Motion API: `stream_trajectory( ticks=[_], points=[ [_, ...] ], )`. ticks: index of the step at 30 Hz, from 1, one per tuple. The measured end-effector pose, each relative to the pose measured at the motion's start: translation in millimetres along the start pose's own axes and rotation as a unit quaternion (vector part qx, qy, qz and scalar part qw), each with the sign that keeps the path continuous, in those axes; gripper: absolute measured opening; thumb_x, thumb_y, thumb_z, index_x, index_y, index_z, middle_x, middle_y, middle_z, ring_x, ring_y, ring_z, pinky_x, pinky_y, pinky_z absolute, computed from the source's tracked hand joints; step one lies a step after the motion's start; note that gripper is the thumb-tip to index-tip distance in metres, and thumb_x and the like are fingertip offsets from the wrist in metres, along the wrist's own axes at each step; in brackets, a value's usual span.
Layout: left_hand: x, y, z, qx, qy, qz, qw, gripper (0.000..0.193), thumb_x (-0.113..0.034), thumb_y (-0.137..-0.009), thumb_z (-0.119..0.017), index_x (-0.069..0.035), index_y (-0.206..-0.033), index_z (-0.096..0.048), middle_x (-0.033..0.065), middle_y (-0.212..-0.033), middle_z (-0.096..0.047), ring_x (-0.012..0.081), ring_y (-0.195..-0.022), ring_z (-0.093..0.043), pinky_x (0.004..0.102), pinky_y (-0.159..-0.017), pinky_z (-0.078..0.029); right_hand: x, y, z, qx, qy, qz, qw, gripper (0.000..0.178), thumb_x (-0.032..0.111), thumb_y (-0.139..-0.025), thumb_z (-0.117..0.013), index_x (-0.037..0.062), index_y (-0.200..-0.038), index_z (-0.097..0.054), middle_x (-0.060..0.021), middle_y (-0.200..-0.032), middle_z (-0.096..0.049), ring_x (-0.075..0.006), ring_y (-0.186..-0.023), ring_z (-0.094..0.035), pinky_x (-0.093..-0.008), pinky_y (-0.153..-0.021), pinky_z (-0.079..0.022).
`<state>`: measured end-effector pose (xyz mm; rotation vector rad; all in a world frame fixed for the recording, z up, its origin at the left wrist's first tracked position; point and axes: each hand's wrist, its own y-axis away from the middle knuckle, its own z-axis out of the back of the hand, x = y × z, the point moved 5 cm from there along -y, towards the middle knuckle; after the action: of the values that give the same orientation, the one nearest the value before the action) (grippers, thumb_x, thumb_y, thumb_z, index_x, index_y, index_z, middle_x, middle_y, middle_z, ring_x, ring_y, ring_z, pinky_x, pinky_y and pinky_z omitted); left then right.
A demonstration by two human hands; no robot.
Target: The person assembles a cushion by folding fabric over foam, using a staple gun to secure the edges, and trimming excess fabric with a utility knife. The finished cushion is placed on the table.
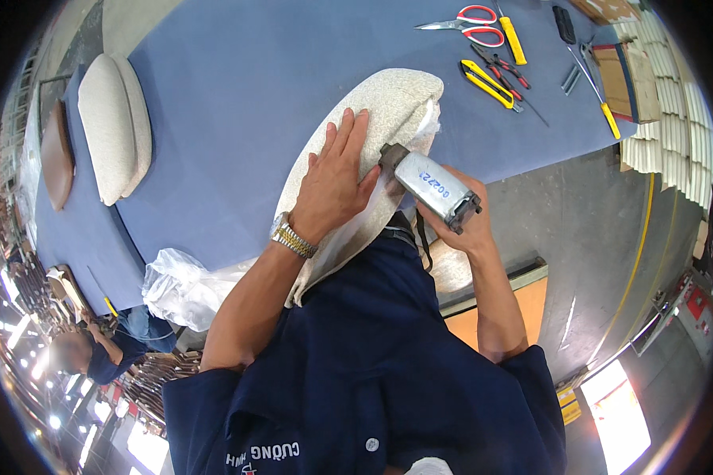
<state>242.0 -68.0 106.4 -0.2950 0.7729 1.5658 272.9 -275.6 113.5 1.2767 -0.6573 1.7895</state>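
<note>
A beige fabric-covered cushion (pixel 388 99) lies at the near edge of the table, tilted toward my body. My left hand (pixel 337 178) rests on its upper face, fingers stretched out and flat. In my right hand (pixel 466 214) is a silver staple gun (pixel 428 184), gripped from the right side. The gun's dark nose sits at the cushion's right edge; whether it touches the fabric I cannot tell. Thin clear plastic (pixel 428 123) shows along that same edge.
Red-handled scissors (pixel 479 25), a yellow utility knife (pixel 487 85), pliers (pixel 499 70) and screwdrivers lie on the blue-grey table (pixel 214 103), far right. Another beige cushion (pixel 115 127) lies at left. A plastic bag (pixel 184 289) hangs at the near edge. A person (pixel 111 352) works at lower left.
</note>
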Motion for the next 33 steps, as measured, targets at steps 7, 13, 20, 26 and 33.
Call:
stream_trajectory(
  ticks=[7, 13, 20, 26, 33],
  points=[
    [-2.5, 1.6, -6.9, -0.016, -0.016, 0.004, 1.000, 0.087, -0.028, -0.094, -0.069, -0.014, -0.165, -0.021, 0.0200, -0.169, -0.024, 0.0494, -0.151, -0.032, 0.0715, -0.108, -0.041, 14.4, -9.4, -1.3, 0.008, -0.010, -0.062, 0.998, 0.036, 0.016, -0.074, -0.080, 0.0022, -0.106, -0.067, -0.0171, -0.089, -0.069, -0.0413, -0.081, -0.068, -0.0382, -0.071, -0.054],
    [0.7, 1.3, 1.7, -0.003, 0.011, 0.000, 1.000, 0.087, -0.019, -0.092, -0.067, -0.015, -0.166, -0.020, 0.0225, -0.169, -0.025, 0.0488, -0.152, -0.028, 0.0637, -0.116, -0.036, 14.8, -7.2, -5.2, 0.002, 0.015, -0.020, 1.000, 0.030, 0.006, -0.079, -0.079, -0.0028, -0.105, -0.069, -0.0111, -0.090, -0.073, -0.0175, -0.078, -0.070, -0.0302, -0.073, -0.054],
    [5.4, 0.6, 1.6, -0.004, 0.018, -0.003, 1.000, 0.091, -0.024, -0.091, -0.072, -0.015, -0.165, -0.020, 0.0180, -0.170, -0.024, 0.0463, -0.153, -0.028, 0.0698, -0.110, -0.040, 22.4, -5.0, -9.4, 0.017, -0.017, -0.006, 1.000, 0.032, 0.012, -0.077, -0.079, -0.0018, -0.103, -0.070, -0.0122, -0.088, -0.068, -0.0280, -0.074, -0.068, -0.0333, -0.070, -0.052],
    [2.3, 1.3, 0.2, -0.006, 0.004, 0.006, 1.000, 0.095, -0.018, -0.087, -0.075, -0.014, -0.165, -0.021, 0.0176, -0.170, -0.026, 0.0465, -0.152, -0.031, 0.0674, -0.110, -0.043, 23.9, -10.1, -13.5, 0.036, 0.021, -0.093, 0.995, 0.031, 0.012, -0.076, -0.080, -0.0010, -0.102, -0.068, -0.0129, -0.089, -0.069, -0.0294, -0.075, -0.069, -0.0338, -0.071, -0.053],
    [8.5, -1.2, 5.4, -0.012, 0.017, -0.005, 1.000, 0.098, -0.017, -0.084, -0.076, -0.014, -0.165, -0.021, 0.0181, -0.169, -0.027, 0.0452, -0.152, -0.031, 0.0679, -0.110, -0.043, 30.3, -6.4, -18.2, 0.007, 0.014, -0.023, 1.000, 0.034, 0.012, -0.076, -0.081, -0.0009, -0.105, -0.068, -0.0124, -0.089, -0.069, -0.0289, -0.076, -0.070, -0.0330, -0.071, -0.053]
  ],
)
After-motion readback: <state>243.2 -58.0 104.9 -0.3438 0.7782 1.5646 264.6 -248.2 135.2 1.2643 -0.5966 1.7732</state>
